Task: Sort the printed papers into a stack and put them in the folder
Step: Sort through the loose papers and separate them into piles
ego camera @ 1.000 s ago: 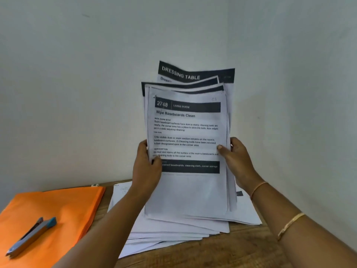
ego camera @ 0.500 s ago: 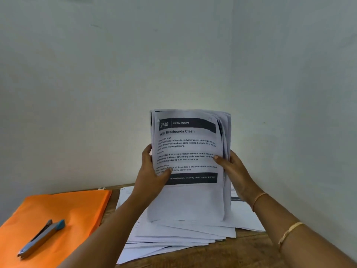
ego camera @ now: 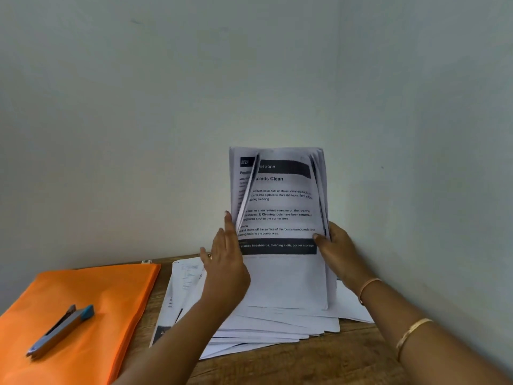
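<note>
We note: stack of printed papers [ego camera: 280, 273] stands upright, bottom edge on loose sheets [ego camera: 277, 326] spread over wood table [ego camera: 305, 365]. R hand [ego camera: 337, 254] grips stack's right edge, thumb across front pg. L hand [ego camera: 226, 262] is flat, fingers straight, against left edge; front sheet bows away at top left. We log orange folder [ego camera: 91, 287] just left of the sheets, w/ stapler [ego camera: 59, 333] lying on it.

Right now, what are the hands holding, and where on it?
The right hand grips the upright bundle of printed papers by its right edge, thumb in front. The left hand grips nothing; it rests flat against the left edge.
</note>
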